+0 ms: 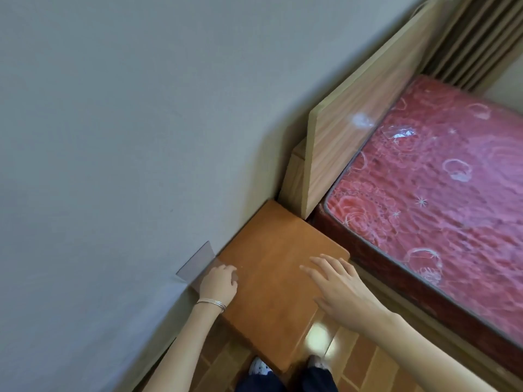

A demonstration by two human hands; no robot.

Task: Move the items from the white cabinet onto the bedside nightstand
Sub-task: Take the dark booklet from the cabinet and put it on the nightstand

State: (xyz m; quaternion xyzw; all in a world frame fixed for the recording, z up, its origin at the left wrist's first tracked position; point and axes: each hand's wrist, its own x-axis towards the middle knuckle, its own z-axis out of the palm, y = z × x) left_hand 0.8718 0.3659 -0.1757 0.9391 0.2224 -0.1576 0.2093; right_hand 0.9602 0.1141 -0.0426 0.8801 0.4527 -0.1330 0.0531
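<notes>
The nightstand (pixel 271 281) stands right below the person, wedged into the corner between the grey wall (pixel 113 137) and the bed, and its orange-brown top looks smooth, flat and bare apart from the hands on it. Nearest of all, two shoes (pixel 259 366) and dark trouser legs show on the brick-pattern floor (pixel 365 363), which is glossy enough to throw back a bright patch of light.

At the nightstand's wall-side edge the left hand (pixel 219 282), a thin bangle (pixel 212 304) at its wrist, is closed on a clear sheet (pixel 195 264), a stiff, see-through rectangle standing upright against the wall, partly off the top's edge. Towards the bed-side corner the right hand (pixel 339 287) hovers or rests with fingers spread flat, gripping nothing.

As for progress, I'd judge one item is just being set down or adjusted here; no other item lies on the top. The white cabinet is out of sight, so what remains there cannot be told.

Beyond the nightstand a pale wood-grain headboard (pixel 353 123) rises slab-like, and the red mattress (pixel 438 193) beside it has a quilted, rose-and-swirl pattern under a shiny film. Farthest off hangs a ribbed brown curtain (pixel 475 38).
</notes>
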